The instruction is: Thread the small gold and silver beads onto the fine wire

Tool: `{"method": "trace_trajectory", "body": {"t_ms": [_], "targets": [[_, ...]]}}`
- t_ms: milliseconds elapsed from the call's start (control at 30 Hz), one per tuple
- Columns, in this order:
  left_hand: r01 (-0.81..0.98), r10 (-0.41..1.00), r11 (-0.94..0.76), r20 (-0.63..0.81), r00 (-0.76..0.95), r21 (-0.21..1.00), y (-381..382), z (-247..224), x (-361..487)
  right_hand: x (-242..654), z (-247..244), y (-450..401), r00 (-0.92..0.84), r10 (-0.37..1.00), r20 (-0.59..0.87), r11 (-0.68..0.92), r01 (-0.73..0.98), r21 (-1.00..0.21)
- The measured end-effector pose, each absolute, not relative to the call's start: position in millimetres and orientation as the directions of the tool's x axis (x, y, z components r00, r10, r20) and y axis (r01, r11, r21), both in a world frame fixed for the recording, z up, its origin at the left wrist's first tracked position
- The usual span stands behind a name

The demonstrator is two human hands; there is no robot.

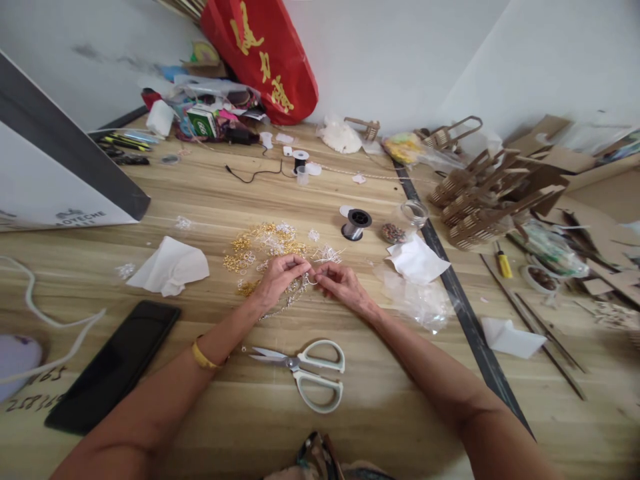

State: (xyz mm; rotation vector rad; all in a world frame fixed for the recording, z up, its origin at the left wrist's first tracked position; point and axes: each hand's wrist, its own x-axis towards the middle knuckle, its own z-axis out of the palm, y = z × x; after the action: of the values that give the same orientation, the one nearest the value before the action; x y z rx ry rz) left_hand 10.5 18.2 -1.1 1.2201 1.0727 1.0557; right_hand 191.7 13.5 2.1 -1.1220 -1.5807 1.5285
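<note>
My left hand and my right hand meet over the wooden table, fingertips pinched together on a small silvery beaded strand that trails down under the left hand. Just beyond my fingers lies a heap of small gold and silver jewellery findings. A yellow band sits on my left wrist. White-handled scissors lie shut on the table between my forearms.
A black phone and a crumpled white tissue lie at left. A spool of thread, a small glass jar, tissue and clear plastic bags sit at right. Wooden laser-cut baskets, a yellow screwdriver and a red bag lie farther back.
</note>
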Motion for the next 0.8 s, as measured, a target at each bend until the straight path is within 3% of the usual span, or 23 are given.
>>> {"method": "trace_trajectory", "body": {"t_ms": [333, 800], "targets": [[-0.041, 0.977, 0.059, -0.049, 0.208, 0.997, 15.4, 3.1, 11.0, 190.1, 6.2, 13.9, -0.432, 0.896, -0.103, -0.118, -0.007, -0.993], [-0.049, 0.974, 0.051, -0.039, 0.225, 0.997, 14.7, 0.3, 10.6, 193.1, -0.1, 15.7, -0.413, 0.91, -0.041, -0.044, 0.003, -0.999]]}}
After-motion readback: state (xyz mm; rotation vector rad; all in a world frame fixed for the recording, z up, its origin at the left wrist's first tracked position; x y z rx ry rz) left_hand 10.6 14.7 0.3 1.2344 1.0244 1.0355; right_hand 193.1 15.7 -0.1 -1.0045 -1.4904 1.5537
